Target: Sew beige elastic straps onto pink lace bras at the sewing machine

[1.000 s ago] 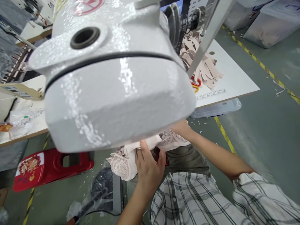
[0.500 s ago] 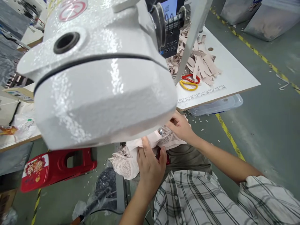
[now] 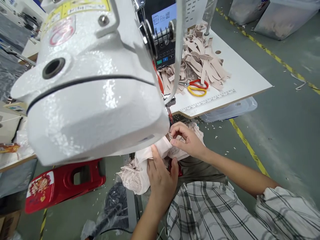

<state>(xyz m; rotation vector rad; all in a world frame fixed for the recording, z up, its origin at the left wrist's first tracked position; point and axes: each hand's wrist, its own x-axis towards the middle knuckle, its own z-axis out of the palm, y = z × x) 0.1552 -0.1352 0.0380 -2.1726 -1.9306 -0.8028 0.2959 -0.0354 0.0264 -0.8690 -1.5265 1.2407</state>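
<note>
A pale pink lace garment, which looks like a bra (image 3: 133, 176), lies under the white sewing machine head (image 3: 100, 113) and hangs down on the left. My left hand (image 3: 162, 176) rests on its smooth band, index finger stretched forward and thumb spread apart. On the right, my right hand (image 3: 188, 141) is beside the needle area, over the garment's other lace part (image 3: 197, 131). Its fingers are curved, with a gap between thumb and index finger and nothing visible between them. The machine head hides the needle and the stitching spot.
On the white table (image 3: 246, 83) lie red-and-yellow-handled scissors (image 3: 197, 90), a printed ruler scale (image 3: 212, 100) and a heap of beige fabric strips (image 3: 205, 60). A control panel (image 3: 163, 36) stands behind the machine. A red stool (image 3: 62, 183) is at lower left; plastic bins (image 3: 285, 21) stand far right.
The view has shifted, showing more of the panel and needle side. My right hand has moved left toward the needle area and its fingers have loosened. My left hand stays on the garment.
</note>
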